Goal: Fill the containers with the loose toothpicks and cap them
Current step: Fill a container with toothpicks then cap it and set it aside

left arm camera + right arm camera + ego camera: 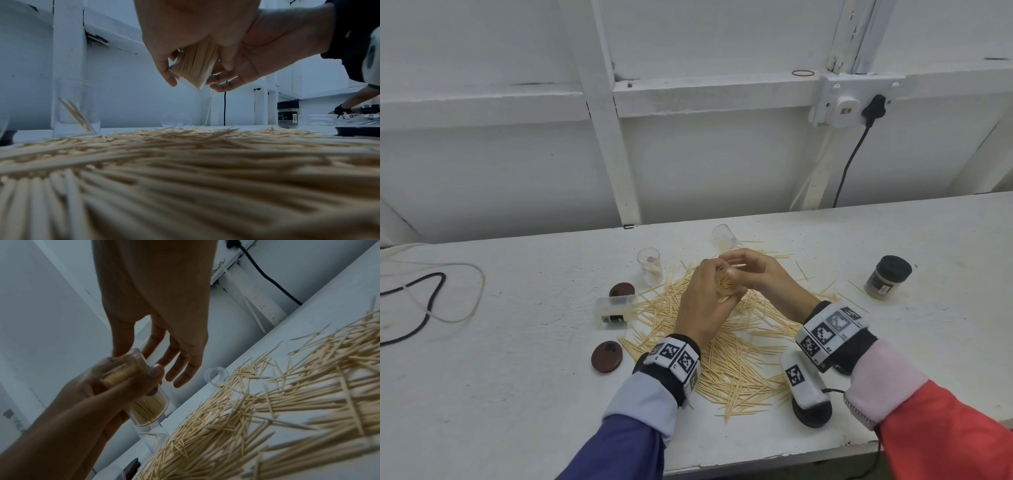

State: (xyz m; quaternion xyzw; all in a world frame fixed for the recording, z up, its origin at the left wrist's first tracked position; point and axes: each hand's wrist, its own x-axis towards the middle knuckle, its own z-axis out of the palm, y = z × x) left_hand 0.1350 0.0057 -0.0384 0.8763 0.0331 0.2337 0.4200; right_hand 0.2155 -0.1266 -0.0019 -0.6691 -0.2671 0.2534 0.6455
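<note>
The left hand [702, 305] grips a clear container [726, 281] packed with toothpicks, fingers curled round its wall, holding it tilted in the air above the loose toothpicks [726, 346] spread over the white table [517, 359]. The right hand [760, 274] hovers just beside the container's mouth with fingers relaxed and nearly straight, holding nothing. On the table stand an upright clear container [649, 266], one lying on its side [614, 309], two brown lids [606, 356], and a capped jar [888, 278] well apart.
</note>
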